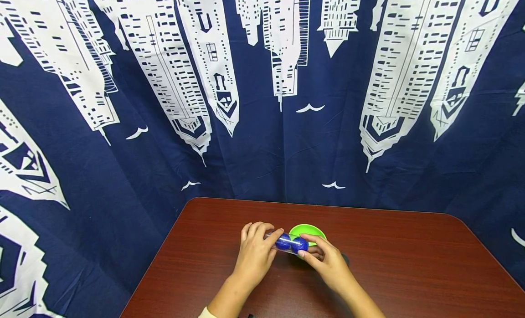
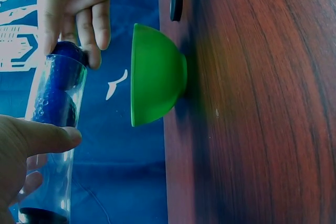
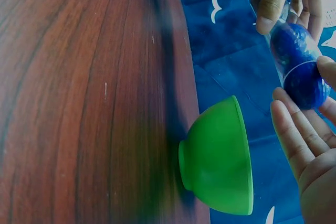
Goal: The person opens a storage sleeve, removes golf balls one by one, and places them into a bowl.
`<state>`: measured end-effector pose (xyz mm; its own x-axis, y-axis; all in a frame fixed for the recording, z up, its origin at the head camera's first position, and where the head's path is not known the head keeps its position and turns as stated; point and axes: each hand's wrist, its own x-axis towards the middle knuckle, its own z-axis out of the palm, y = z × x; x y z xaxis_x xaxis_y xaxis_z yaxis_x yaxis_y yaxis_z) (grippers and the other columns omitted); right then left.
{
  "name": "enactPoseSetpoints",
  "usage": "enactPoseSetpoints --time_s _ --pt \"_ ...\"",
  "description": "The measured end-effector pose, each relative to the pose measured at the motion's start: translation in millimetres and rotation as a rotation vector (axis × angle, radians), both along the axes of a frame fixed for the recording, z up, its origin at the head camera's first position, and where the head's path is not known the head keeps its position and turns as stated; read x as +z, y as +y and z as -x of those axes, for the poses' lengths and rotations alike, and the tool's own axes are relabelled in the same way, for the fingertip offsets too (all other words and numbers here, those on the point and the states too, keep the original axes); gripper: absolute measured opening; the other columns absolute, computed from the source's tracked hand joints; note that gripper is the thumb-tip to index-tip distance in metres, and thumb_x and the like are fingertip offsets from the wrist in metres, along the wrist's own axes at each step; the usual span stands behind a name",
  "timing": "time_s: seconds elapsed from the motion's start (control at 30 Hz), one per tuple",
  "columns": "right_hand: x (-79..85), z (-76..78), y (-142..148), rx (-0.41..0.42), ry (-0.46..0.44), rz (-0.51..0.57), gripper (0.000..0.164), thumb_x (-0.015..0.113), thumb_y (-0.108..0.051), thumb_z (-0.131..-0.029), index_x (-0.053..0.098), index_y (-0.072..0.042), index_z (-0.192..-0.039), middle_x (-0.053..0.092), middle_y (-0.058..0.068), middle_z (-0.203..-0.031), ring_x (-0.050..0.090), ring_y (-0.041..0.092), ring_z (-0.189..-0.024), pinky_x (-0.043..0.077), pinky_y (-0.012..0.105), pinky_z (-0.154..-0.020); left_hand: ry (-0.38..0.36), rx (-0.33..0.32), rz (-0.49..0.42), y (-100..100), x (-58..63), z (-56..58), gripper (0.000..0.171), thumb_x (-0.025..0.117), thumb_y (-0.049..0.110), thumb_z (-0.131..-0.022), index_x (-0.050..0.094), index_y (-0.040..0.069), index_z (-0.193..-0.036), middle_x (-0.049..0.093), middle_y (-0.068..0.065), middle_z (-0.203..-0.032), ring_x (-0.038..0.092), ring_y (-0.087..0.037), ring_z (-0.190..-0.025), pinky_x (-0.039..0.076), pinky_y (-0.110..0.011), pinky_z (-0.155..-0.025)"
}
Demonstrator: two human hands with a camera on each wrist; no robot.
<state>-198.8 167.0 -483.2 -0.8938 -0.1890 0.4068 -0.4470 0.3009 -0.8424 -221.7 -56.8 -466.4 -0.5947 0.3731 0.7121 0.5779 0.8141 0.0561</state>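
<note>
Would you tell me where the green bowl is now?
In the head view, the green bowl stands on the table right of centre, behind the clear tube.

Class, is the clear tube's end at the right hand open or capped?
Open: the outer blue ball sticks out past the rim of the tube.

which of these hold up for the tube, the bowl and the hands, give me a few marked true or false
1. The left hand grips the clear tube. True.
2. The tube is empty. False: two blue balls show, one sticking partly out of its end.
3. The green bowl stands on the table. True.
4. The bowl is upside down. False: it opens upward.
5. The right hand touches the ball at the tube's open end. True.
</note>
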Motion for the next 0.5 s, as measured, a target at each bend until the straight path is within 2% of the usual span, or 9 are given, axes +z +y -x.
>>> enactPoseSetpoints --time_s 0.23,0.5 --pt "0.0 -0.1 -0.1 0.008 -0.019 0.022 0.041 0.071 -0.015 -0.094 0.060 -0.003 -0.133 0.067 0.020 -0.114 0.071 0.007 -0.095 0.059 0.018 -0.080 -0.005 -0.008 -0.011 0.7 -0.7 -0.2 0.050 0.088 0.012 -0.073 0.074 0.026 -0.119 0.066 0.002 -0.116 0.057 -0.021 -0.115 0.041 -0.050 -0.105" --pt "-2.6 0.7 -1.1 0.011 0.002 0.033 0.041 0.070 -0.004 -0.093 0.060 0.002 -0.132 0.066 0.020 -0.113 0.068 -0.001 -0.094 0.059 0.019 -0.079 0.004 0.002 -0.005 0.0 -2.8 -0.8 0.051 0.088 0.013 -0.073 0.073 0.028 -0.119 0.065 0.003 -0.117 0.057 -0.020 -0.115 0.041 -0.049 -0.104"
